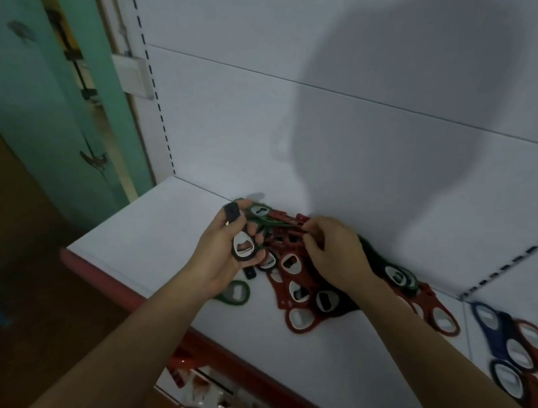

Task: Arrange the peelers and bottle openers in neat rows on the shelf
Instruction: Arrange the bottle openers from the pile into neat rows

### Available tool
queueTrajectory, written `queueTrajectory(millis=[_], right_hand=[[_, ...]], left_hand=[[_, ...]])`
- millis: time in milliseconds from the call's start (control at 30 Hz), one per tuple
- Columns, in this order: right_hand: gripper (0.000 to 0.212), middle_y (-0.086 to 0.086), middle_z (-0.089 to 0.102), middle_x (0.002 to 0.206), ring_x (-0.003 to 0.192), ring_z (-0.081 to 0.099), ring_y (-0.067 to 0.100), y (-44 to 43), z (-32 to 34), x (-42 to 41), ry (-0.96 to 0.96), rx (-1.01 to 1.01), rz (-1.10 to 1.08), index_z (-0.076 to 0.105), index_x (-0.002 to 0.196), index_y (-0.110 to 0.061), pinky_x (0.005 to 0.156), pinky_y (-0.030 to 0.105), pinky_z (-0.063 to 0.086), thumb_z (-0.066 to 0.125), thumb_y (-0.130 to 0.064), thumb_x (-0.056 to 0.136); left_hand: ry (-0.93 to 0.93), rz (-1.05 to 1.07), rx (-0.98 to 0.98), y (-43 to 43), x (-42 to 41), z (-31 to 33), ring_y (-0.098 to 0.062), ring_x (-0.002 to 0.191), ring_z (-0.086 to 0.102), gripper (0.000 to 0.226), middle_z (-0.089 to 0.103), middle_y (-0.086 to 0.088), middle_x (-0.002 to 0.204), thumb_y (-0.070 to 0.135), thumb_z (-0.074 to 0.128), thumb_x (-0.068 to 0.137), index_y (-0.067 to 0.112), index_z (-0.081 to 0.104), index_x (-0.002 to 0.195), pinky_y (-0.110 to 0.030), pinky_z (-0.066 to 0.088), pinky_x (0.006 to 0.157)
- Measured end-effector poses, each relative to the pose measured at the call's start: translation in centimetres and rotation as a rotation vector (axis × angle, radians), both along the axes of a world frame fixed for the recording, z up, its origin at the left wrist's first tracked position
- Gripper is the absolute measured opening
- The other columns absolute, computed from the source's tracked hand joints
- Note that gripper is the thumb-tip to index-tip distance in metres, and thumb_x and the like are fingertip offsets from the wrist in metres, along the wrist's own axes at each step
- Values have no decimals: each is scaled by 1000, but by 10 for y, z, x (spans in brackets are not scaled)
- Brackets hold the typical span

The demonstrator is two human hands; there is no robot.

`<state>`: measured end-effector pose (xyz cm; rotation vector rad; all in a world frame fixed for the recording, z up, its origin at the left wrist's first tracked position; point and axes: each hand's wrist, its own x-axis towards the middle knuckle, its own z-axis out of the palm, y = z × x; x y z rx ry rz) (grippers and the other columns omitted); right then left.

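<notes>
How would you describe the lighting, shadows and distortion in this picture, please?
In the head view the light is dim and bluish; a big soft shadow covers the back panel above the pile of bottle openers; the wide lens bows the slotted upright; edges look slightly blurred.

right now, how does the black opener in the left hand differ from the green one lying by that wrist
The black opener is gripped in the left hand, off the shelf; the green opener lies flat on it. Black shows nearly whole; green is partly hidden by the wrist. Both have oval heads with metal inserts.
</notes>
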<state>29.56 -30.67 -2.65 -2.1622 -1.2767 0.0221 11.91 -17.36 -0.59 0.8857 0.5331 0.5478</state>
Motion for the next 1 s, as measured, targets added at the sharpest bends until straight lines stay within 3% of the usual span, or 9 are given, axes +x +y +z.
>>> queueTrajectory(millis=[100,200,333,400,500,567,700,867,1000], right_hand=[[46,3,65,116,104,58,21,28,1,-8,-187,-89,123,63,123,-15,90,39,51,63,-47,89],[71,8,58,129,116,54,28,66,5,-12,-307,-298,168,56,129,-13,95,44,50,67,-63,79],[45,9,62,97,86,59,26,105,26,-17,-261,-482,209,61,96,-4,68,33,50,78,-40,76],[31,11,64,93,75,56,23,119,39,-19,-290,-652,232,60,89,-4,61,32,46,75,-29,79],[20,12,65,100,77,56,22,131,46,-17,-457,-779,258,60,95,-5,63,30,45,69,-19,83],[26,10,63,103,81,55,21,137,41,-16,-546,-797,279,60,105,-7,66,31,45,69,-17,83],[26,7,64,102,80,59,21,156,31,-17,-715,-773,333,59,108,-12,62,30,42,65,-23,85],[16,6,69,98,84,68,24,169,24,-21,-826,-762,305,66,102,-12,63,30,46,60,-20,89],[15,8,68,103,88,66,24,156,12,-13,-746,-652,287,65,103,-11,69,33,50,55,-15,92]], left_hand=[[57,10,11,20,-14,-4,-14,64,48,21,50,-1,72,17,46,106,24,60,119,-25,33,51],[213,81,136,40,-22,-14,-15,57,43,5,47,0,69,25,50,103,22,54,104,-23,29,45],[423,134,536,69,-22,-35,-18,56,44,15,47,-5,72,26,48,105,16,51,95,-28,34,44],[455,137,656,78,-21,-38,-21,58,48,20,51,-7,73,29,47,106,12,51,96,-29,40,45],[471,169,735,84,-19,-43,-21,59,51,17,54,0,70,33,51,102,25,53,87,-35,43,49],[493,184,801,87,-19,-49,-20,61,55,14,57,5,71,33,53,96,35,54,83,-42,49,57],[502,215,808,89,-20,-51,-23,67,61,17,62,2,76,24,55,92,38,56,83,-44,53,63],[475,226,784,90,-21,-54,-21,61,56,20,59,-2,72,14,54,94,32,56,85,-37,46,51],[440,215,713,89,-21,-56,-19,54,50,10,54,-5,68,11,52,99,19,57,97,-31,42,45]])
